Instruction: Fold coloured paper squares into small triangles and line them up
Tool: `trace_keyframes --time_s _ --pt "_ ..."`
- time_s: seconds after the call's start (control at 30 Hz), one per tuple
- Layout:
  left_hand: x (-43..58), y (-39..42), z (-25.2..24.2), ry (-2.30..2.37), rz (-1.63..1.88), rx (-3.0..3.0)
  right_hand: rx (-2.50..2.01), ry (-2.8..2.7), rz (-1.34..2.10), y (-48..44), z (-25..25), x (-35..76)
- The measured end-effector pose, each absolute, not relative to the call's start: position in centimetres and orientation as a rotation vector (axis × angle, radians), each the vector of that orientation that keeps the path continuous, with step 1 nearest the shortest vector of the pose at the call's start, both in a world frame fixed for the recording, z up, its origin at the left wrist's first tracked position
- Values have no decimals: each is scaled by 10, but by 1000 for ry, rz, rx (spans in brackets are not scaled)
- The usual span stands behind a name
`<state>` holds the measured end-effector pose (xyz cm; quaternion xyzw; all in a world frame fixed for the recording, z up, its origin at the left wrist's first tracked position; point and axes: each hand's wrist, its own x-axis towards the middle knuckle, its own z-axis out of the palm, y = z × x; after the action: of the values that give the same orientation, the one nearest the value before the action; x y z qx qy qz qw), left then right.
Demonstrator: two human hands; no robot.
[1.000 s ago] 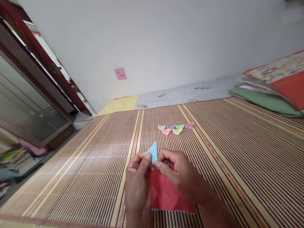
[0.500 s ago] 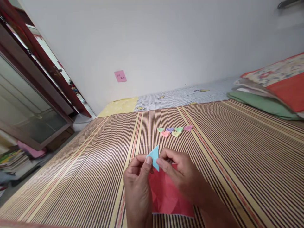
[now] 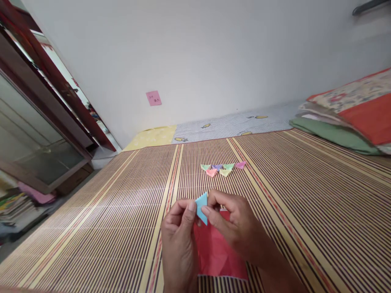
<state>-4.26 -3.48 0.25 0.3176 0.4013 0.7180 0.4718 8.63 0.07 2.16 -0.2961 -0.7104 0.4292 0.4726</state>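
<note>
A small folded piece of light blue paper (image 3: pixel 202 207), triangular in outline, is pinched between my two hands. The thumb and fingers of my left hand (image 3: pixel 180 240) grip its left corner. My right hand (image 3: pixel 233 224) closes thumb against finger on its right edge. Beneath the hands lies a creased red sheet of paper (image 3: pixel 218 254), partly covered by them. Beyond it, several small folded paper triangles (image 3: pixel 225 172) in green, purple, pink, orange and yellow stand in two rows on the striped mat.
The striped mat (image 3: pixel 122 211) spreads across the bed. Folded bedding and a green pillow (image 3: pixel 332 133) lie at the right. A pink note (image 3: pixel 153 98) is stuck on the white wall. Books (image 3: pixel 21 207) and a glass-panelled cabinet door (image 3: pixel 45 138) stand at the left.
The blue paper has shifted slightly right and down, and my left thumb now covers less of it, sitting at its left corner. My right hand still pinches its right edge.
</note>
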Motion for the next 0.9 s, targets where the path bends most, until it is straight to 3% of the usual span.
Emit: trace_keyframes --time_s 0.27,0.6,0.9 --pt "-43 -35 4 1013 1593 977 -735 -1654 968 5 19 90" --pt "-44 -20 -5 738 1648 317 -623 -1551 1287 13 9 88" --pt "-43 -23 -1 695 1649 404 -662 -1562 1239 8 16 85"
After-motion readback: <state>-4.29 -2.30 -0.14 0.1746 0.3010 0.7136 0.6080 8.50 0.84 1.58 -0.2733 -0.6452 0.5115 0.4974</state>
